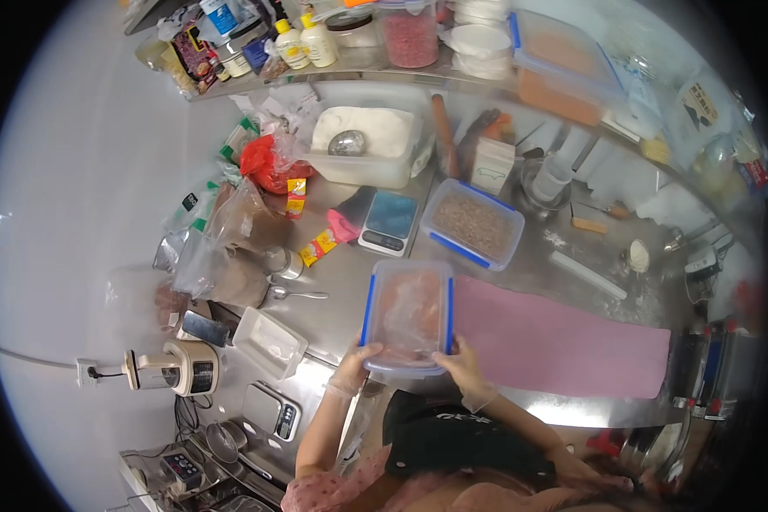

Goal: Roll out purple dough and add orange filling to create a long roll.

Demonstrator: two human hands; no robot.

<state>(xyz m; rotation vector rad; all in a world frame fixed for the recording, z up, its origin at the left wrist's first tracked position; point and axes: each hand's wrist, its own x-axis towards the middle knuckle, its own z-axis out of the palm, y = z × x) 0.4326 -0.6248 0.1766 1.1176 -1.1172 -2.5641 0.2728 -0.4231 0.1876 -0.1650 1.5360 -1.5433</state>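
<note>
A clear plastic food container (408,311) with blue side clips is between my hands, close to the counter's front edge. Its lid is on, and something pinkish-orange shows through. My left hand (352,369) grips its near left corner. The near right corner is in my right hand (462,365), thumb on top. Beyond it, a second blue-edged container (473,224) holds brownish, shredded-looking food. A pink mat (563,337) lies flat to the right, partly behind the held container. The undersides of my fingers are hidden.
A kitchen scale (390,224) and a tub of white powder (363,136) stand at the back. Bags, a spoon (299,293) and a white tray (270,343) are on the left. A white bar (588,275) lies behind the mat. A crowded shelf (469,81) overhangs the far side.
</note>
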